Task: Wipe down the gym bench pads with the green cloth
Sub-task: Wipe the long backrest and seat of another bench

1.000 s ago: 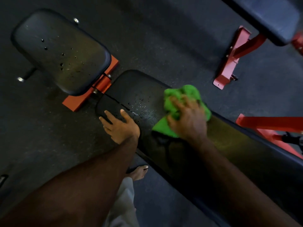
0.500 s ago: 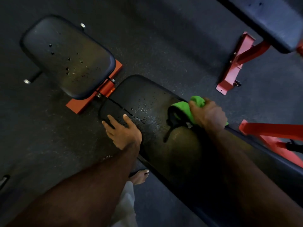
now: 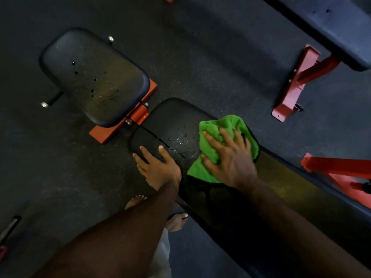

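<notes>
Green cloth (image 3: 224, 125) under flat-fingered right hand (image 3: 230, 161) on long pad (image 3: 176, 117), left hand (image 3: 158, 167) flat beside

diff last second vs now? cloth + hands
Right hand swept the green cloth to the long pad's far edge, bunching it in a tight grip, then came back toward the middle; fingers now spread flat on the cloth. Left hand stayed braced on the pad's near edge. Seat pad unwiped.
</notes>
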A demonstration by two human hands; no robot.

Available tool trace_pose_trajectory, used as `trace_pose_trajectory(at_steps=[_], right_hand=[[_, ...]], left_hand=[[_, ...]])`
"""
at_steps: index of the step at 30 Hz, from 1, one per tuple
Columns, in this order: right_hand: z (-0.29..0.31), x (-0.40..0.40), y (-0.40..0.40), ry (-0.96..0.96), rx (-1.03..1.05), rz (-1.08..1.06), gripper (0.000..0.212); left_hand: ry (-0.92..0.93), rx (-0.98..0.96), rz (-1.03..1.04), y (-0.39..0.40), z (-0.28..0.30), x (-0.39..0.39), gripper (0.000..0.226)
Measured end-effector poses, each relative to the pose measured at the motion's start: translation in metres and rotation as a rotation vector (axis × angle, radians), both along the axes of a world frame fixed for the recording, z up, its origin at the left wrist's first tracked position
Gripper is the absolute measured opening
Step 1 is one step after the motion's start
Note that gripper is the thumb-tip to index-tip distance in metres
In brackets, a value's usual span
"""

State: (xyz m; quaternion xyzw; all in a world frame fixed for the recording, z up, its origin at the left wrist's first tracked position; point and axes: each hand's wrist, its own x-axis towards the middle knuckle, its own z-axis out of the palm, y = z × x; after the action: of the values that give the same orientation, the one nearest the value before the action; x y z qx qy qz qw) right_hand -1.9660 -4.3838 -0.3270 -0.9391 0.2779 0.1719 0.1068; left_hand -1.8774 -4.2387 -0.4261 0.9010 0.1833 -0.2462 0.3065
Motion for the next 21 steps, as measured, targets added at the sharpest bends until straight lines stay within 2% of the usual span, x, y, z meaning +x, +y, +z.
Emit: trace_pose_trajectory(at_steps=[2,5,6,8,10,11,12,15,16,17,19,21], right_hand=[[-0.005,0.001,-0.024,0.019,-0.032,-0.063,0.081],[-0.010,0.029,-0.038,0.056,-0.039,-0.475,0.082],[-0.012,0.037,-0.028,0.075,-0.050,-0.517,0.079],[-0.018,0.040,0.006,0.023,-0.080,-0.346,0.076],[-0.017,0.025,0.027,-0.005,0.018,-0.041,0.077],[-0.016,0.017,0.023,-0.011,0.057,0.040,0.077],[-0.016,0.015,0.013,-0.036,0.063,0.035,0.077],[-0.011,0.023,0.003,-0.076,-0.027,-0.365,0.077],[-0.009,0.025,0.011,-0.056,-0.044,-0.410,0.077],[-0.009,0.023,0.023,-0.040,-0.039,-0.330,0.078],[-0.009,0.007,0.036,-0.006,0.036,-0.029,0.079],[-0.003,-0.003,0.019,0.026,0.064,0.069,0.080]], left_hand=[[-0.003,0.014,-0.003,0.001,0.000,0.000,0.072],[0.004,0.002,-0.017,0.001,-0.002,-0.001,0.072],[0.007,-0.006,-0.018,0.002,-0.003,-0.001,0.072],[-0.007,-0.008,-0.016,0.001,-0.003,-0.002,0.072],[-0.029,-0.003,-0.007,0.000,-0.004,-0.001,0.072],[-0.027,-0.002,-0.008,-0.001,-0.004,-0.001,0.072],[-0.018,-0.001,-0.011,0.000,-0.004,0.000,0.072],[0.026,-0.004,-0.026,0.001,-0.001,0.001,0.074],[0.039,-0.016,-0.037,0.002,0.000,0.001,0.074],[0.046,-0.021,-0.047,0.002,0.000,0.001,0.075],[0.044,-0.015,-0.046,0.003,0.000,0.002,0.075],[0.053,-0.018,-0.044,0.003,0.003,0.003,0.076]])
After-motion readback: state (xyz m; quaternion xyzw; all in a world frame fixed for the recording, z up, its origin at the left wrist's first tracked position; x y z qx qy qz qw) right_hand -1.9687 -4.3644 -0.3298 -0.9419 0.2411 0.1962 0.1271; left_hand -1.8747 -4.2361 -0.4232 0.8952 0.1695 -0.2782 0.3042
